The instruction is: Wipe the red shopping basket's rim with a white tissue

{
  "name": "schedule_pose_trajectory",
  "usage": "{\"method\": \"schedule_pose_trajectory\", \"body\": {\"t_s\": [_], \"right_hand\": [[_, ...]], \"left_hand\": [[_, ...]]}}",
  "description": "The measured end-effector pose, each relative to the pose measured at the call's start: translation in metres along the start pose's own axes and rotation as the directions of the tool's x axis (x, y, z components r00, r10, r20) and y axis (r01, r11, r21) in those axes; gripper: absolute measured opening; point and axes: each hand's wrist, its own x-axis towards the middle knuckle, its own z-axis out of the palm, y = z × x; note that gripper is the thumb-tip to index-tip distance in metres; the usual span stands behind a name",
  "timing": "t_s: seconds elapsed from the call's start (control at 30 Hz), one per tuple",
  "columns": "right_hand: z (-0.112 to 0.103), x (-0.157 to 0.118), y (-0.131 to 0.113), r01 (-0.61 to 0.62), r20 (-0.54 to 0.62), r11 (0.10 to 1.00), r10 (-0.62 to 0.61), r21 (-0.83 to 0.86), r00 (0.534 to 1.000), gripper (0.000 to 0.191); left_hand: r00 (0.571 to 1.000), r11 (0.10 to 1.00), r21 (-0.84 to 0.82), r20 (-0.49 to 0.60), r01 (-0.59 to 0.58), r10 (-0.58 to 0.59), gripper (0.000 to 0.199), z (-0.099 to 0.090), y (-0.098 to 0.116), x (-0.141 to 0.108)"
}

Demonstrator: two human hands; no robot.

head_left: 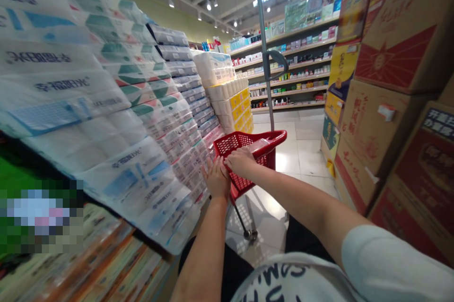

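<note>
A red plastic shopping cart with a perforated basket stands before me, turned at an angle in the aisle. My right hand is closed around its red handle, left of the middle. Beside it, my left hand holds the handle's left end, with fingers partly spread over it and close to the wrapped paper packs. The two hands nearly touch. Where the left palm meets the handle is hidden. A caster wheel shows below the basket.
Tall stacks of wrapped tissue packs lean along the left side. Cardboard cartons are piled on the right. A metal pole with a grey loop rises beyond the cart. Farther back are stocked shelves above a tiled floor.
</note>
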Motion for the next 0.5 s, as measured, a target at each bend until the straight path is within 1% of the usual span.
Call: {"method": "schedule_pose_trajectory", "body": {"t_s": [0.03, 0.07, 0.13, 0.17, 0.2, 0.23, 0.27, 0.37, 0.4, 0.43, 0.5], "right_hand": [[0.004, -0.006, -0.001, -0.003, -0.035, 1.0, 0.003, 0.001, 0.999, 0.035], [0.008, -0.015, -0.002, -0.004, -0.093, 1.0, 0.005, 0.008, 0.996, 0.033], [0.018, -0.032, -0.002, 0.034, -0.227, 0.999, -0.028, 0.026, 0.973, 0.029], [0.021, -0.037, -0.002, 0.06, -0.269, 0.998, -0.049, 0.032, 0.962, 0.031], [0.022, -0.039, 0.0, 0.074, -0.28, 0.997, -0.061, 0.038, 0.958, 0.032], [0.021, -0.037, 0.001, 0.078, -0.269, 0.996, -0.064, 0.043, 0.961, 0.031], [0.018, -0.032, 0.002, 0.078, -0.231, 0.996, -0.066, 0.044, 0.971, 0.03], [0.007, -0.012, 0.004, 0.045, -0.052, 0.999, -0.045, 0.014, 0.998, 0.034], [0.005, -0.007, 0.003, 0.026, -0.02, 1.0, -0.026, 0.001, 0.999, 0.034], [0.004, -0.006, 0.002, 0.008, -0.014, 1.0, -0.008, -0.005, 1.0, 0.034], [0.008, -0.011, 0.0, -0.013, -0.087, 1.0, 0.013, 0.002, 0.996, 0.031]], "left_hand": [[1.0, 1.0, -0.001, -0.005, 0.004, -0.004, 0.042, 0.0, 0.0, 0.0], [1.0, 1.0, -0.003, -0.007, 0.004, -0.004, 0.042, 0.0, 0.0, -0.001], [1.0, 1.0, -0.002, -0.003, -0.005, 0.005, 0.042, -0.001, -0.001, -0.001], [1.0, 1.0, 0.002, 0.0, -0.01, 0.01, 0.042, -0.001, -0.002, -0.001], [1.0, 1.0, 0.007, 0.002, -0.014, 0.014, 0.042, 0.0, -0.003, -0.001], [1.0, 1.0, 0.013, 0.004, -0.014, 0.014, 0.042, 0.0, -0.003, 0.0], [1.0, 1.0, 0.017, 0.003, -0.008, 0.008, 0.042, 0.001, -0.004, 0.001], [1.0, 1.0, 0.02, 0.002, 0.022, -0.022, 0.042, 0.003, -0.003, 0.002], [1.0, 0.999, 0.02, 0.004, 0.029, -0.029, 0.042, 0.004, -0.002, 0.002], [0.999, 0.999, 0.021, 0.006, 0.033, -0.033, 0.042, 0.004, -0.001, 0.002], [1.0, 0.999, 0.021, 0.007, 0.027, -0.027, 0.042, 0.003, 0.001, 0.001]]}}
